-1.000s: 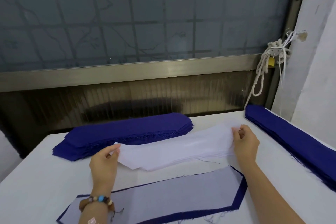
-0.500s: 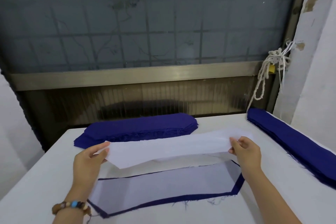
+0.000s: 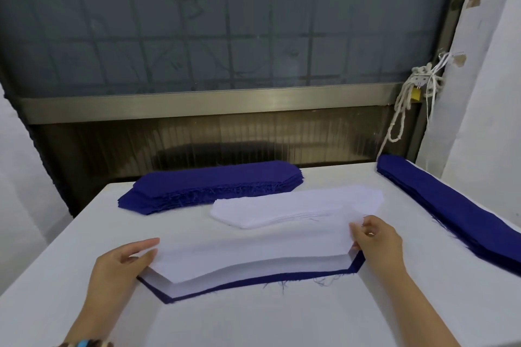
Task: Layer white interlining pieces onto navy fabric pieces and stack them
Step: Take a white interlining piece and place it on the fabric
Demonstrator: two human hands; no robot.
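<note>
Two hands: both busy and set well apart, one at each end of a single white interlining piece (image 3: 253, 245).
Left hand (image 3: 121, 267): pinching the left end of that piece, one finger laid along the top, the others tucked at the edge.
Right hand (image 3: 376, 239): fingers curled, nipping the right end between thumb and fingertips, that corner lifted a touch.
White interlining piece: stretched between the hands, sagging a little in the middle, right over the navy piece (image 3: 355, 264) at the near centre of the surface (image 3: 253, 324).
Navy piece: lying flat, only its near and side edges showing as a dark border, loose threads trailing off the front.
Lower interlining layer (image 3: 203, 287): already on the navy piece, its pale near edge peeking out under the held one; whether the two touch, I cannot tell.
Interlining stack (image 3: 296, 207): neat white pile just behind the held piece, centre-right.
Far navy stack (image 3: 214, 183): thick pile with frayed edges at the back left, just behind the white pile.
Right navy stack (image 3: 451, 205): long pile running along the right edge — well clear of the hands.
Backdrop: window (image 3: 225, 22) with a grid behind the glass; white rope (image 3: 400, 110) knotted at its right frame, yellow padlock (image 3: 416, 95) at the knot.
</note>
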